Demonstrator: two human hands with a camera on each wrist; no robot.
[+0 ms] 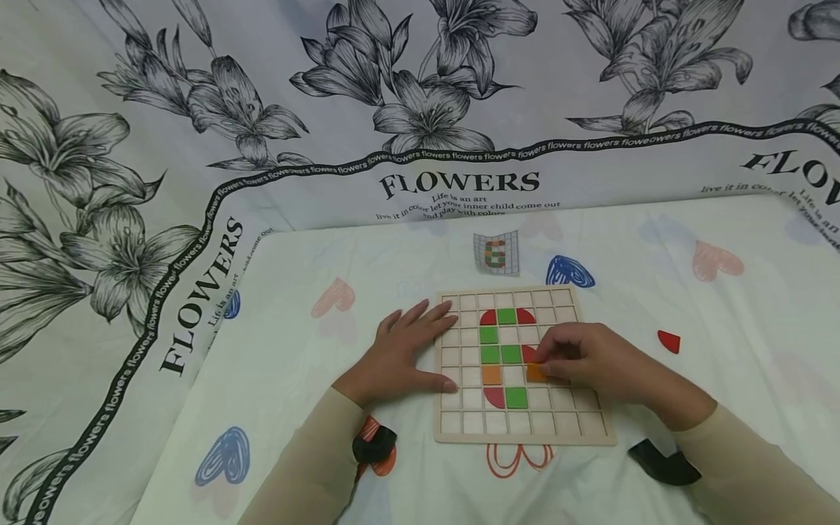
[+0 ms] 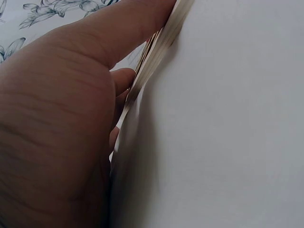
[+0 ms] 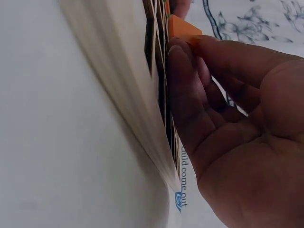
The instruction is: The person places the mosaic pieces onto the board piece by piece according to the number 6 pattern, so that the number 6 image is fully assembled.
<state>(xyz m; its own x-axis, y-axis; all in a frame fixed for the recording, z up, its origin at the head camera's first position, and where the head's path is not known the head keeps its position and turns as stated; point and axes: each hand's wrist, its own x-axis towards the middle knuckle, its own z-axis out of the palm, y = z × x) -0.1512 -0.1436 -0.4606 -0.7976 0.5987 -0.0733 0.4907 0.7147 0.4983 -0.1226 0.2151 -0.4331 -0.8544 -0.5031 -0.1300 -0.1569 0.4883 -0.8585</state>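
A wooden grid board [image 1: 525, 430] lies on the cloth, with red quarter-round, green square and orange square tiles set in its cells. My right hand [image 1: 600, 361] pinches an orange square tile [image 1: 536, 373] between thumb and fingers, over a cell at the right of the pattern. In the right wrist view the same orange tile [image 3: 184, 27] shows tilted at the fingertips. My left hand [image 1: 403, 357] lies spread at the board's left edge, fingertips and thumb resting on its rim. The left wrist view shows the thumb against the board's edge [image 2: 159, 50].
Behind the board lies a small pattern card [image 1: 496, 254] with a coloured design on a grid. A loose red quarter-round tile [image 1: 670, 341] lies to the right of the board. The cloth [image 1: 315, 364] has printed hearts; a flower-printed cloth [image 1: 328, 197] borders it at the back and left.
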